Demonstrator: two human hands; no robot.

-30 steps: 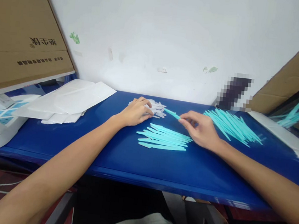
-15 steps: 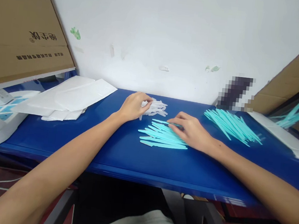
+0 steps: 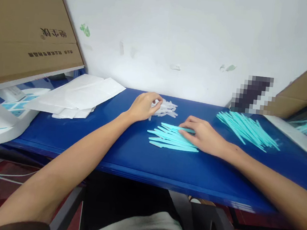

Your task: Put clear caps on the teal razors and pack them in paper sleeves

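Observation:
My left hand [image 3: 145, 106] is at the edge of a pile of small translucent white blade covers [image 3: 167, 107]. Its thumb and forefinger curl together in a pinch, and whatever lies between them is too small to make out. Nearer to me, turquoise eyebrow razors [image 3: 171, 140] are fanned out side by side, their blade ends pointing left. My right hand [image 3: 199, 132] rests over their right ends, thumb and fingers closed on the handle of the topmost eyebrow razor [image 3: 170, 126]. That razor's blade end sticks out to the left.
A second heap of turquoise razors [image 3: 247, 130] lies to the right on the blue table [image 3: 138, 157]. White sheets or bags [image 3: 76, 94] are stacked at left, beside a white device with blue keys [image 3: 16, 113]. A cardboard box [image 3: 33, 25] stands behind them.
The view has turned a little, so things appear shifted right. My left thumb and forefinger have closed closer together at the cover pile. My right hand stays on the razor.

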